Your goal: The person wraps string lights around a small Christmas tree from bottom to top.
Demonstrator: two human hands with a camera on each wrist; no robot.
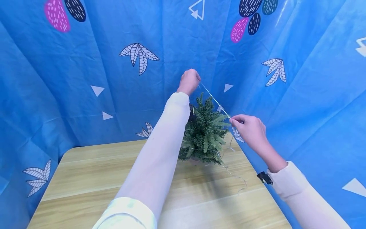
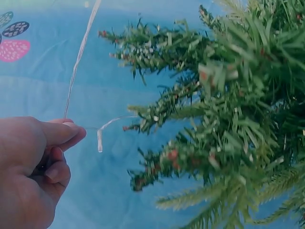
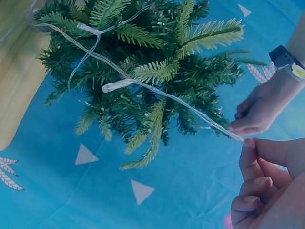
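A small artificial Christmas tree (image 1: 206, 132) stands on the wooden table, its base mostly hidden by branches. My left hand (image 1: 189, 81) is above and behind the treetop, pinching the clear wire of a string light (image 2: 79, 64) between thumb and finger. One small bulb (image 2: 99, 141) dangles just beyond those fingertips. To the right of the tree, my right hand (image 1: 251, 129) pinches the same wire, pulled taut between both hands. In the right wrist view, more wire (image 3: 183, 102) with small clear bulbs (image 3: 116, 86) runs across the green branches.
The wooden table (image 1: 108, 171) extends left and toward me. A loose length of wire (image 1: 238, 177) trails over the tabletop at the tree's right. Blue patterned cloth (image 1: 105, 70) hangs behind and along the sides.
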